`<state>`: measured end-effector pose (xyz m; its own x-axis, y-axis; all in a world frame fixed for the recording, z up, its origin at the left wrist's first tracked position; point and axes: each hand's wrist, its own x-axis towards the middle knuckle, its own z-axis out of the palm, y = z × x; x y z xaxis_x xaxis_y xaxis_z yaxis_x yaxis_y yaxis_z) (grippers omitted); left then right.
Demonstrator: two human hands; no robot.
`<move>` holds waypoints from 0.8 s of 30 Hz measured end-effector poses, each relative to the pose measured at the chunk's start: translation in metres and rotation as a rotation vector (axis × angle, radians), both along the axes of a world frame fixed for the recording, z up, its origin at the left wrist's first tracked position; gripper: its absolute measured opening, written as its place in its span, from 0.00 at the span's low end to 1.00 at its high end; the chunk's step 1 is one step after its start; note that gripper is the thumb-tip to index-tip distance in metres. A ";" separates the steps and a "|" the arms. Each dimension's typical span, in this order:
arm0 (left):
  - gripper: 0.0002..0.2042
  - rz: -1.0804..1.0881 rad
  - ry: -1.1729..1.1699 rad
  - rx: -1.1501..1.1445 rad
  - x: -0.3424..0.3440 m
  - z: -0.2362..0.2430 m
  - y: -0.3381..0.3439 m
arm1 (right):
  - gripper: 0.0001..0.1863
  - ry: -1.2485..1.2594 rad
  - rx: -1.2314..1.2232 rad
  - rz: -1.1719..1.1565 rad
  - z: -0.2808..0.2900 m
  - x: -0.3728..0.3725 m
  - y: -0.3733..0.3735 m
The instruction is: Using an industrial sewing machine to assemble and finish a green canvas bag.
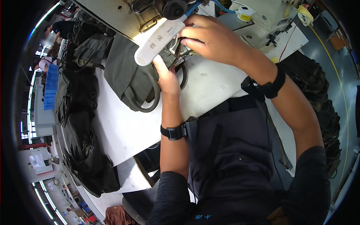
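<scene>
A dark olive-grey bag (129, 71) with a rounded handle lies on the white sewing table, partly under the sewing machine head (131, 15). My left hand (168, 79) grips the bag's edge beside the needle area; its thumb points up and the other fingers are mostly hidden. From the right, my right hand (213, 39) reaches in with bent fingers close to the needle, by a narrow brownish strip (178, 52). What its fingertips pinch, if anything, is hidden. Over the work hangs a white lamp bar (159, 42), covering part of the sewing spot.
More dark bags (84, 150) are piled along the table's left side, with another heap (315, 93) on the right. A white thread spool (245, 13) stands behind my right hand. Blue bins (51, 86) and other people are far left. A brown bag (118, 215) sits lower left.
</scene>
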<state>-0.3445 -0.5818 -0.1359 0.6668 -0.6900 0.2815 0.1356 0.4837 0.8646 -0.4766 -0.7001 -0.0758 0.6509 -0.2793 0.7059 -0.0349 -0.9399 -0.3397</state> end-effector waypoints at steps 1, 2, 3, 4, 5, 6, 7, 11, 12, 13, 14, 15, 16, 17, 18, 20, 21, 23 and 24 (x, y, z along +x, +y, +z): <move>0.34 -0.013 0.011 -0.002 0.000 0.001 0.000 | 0.12 0.019 -0.059 0.012 0.002 0.001 -0.002; 0.33 -0.026 0.023 -0.004 -0.001 0.002 0.000 | 0.11 0.044 -0.114 0.024 0.004 0.001 -0.004; 0.33 -0.024 0.025 -0.005 -0.002 0.003 0.001 | 0.11 0.040 -0.120 0.026 0.006 0.001 -0.004; 0.32 -0.028 0.041 0.005 -0.003 0.004 0.002 | 0.11 0.029 -0.248 0.015 0.007 0.000 -0.004; 0.30 -0.032 0.058 0.016 -0.005 0.005 0.003 | 0.10 0.024 -0.376 -0.004 0.007 -0.002 -0.003; 0.30 -0.032 0.059 0.018 -0.007 0.006 0.005 | 0.10 0.020 -0.373 0.005 0.006 -0.002 -0.001; 0.28 0.017 0.080 0.056 -0.009 0.007 0.007 | 0.10 0.010 -0.398 -0.013 0.004 -0.002 0.001; 0.21 0.027 0.199 0.057 -0.011 0.009 0.010 | 0.08 -0.107 -0.197 -0.107 -0.005 0.006 0.007; 0.20 0.029 0.196 0.059 -0.011 0.009 0.011 | 0.09 -0.142 -0.101 -0.141 -0.007 0.008 0.009; 0.20 0.024 0.198 0.065 -0.011 0.009 0.011 | 0.12 -0.125 -0.106 -0.178 -0.006 0.012 0.008; 0.19 0.017 0.194 0.061 -0.011 0.009 0.012 | 0.12 -0.155 -0.104 -0.170 -0.004 0.016 0.008; 0.18 0.015 0.197 0.065 -0.011 0.010 0.013 | 0.15 0.085 -0.181 -0.191 -0.001 0.019 0.006; 0.18 0.010 0.185 0.063 -0.011 0.010 0.013 | 0.18 0.362 -0.244 -0.218 0.004 0.024 0.005; 0.18 -0.001 0.214 0.057 -0.011 0.010 0.014 | 0.23 0.406 0.036 -0.182 0.010 0.027 0.002; 0.18 -0.009 0.241 0.045 -0.012 0.011 0.015 | 0.23 0.438 0.073 -0.190 0.014 0.033 0.001; 0.17 -0.026 0.232 0.044 -0.013 0.013 0.015 | 0.23 0.446 0.286 -0.241 0.022 0.044 -0.003; 0.16 -0.042 0.219 0.025 -0.013 0.015 0.016 | 0.20 0.466 0.284 -0.274 0.023 0.049 -0.005; 0.16 -0.023 0.207 0.065 -0.013 0.018 0.016 | 0.19 0.403 0.265 -0.272 0.017 0.052 -0.006; 0.17 0.004 0.214 0.119 -0.014 0.019 0.018 | 0.19 0.335 0.255 -0.274 0.011 0.052 -0.005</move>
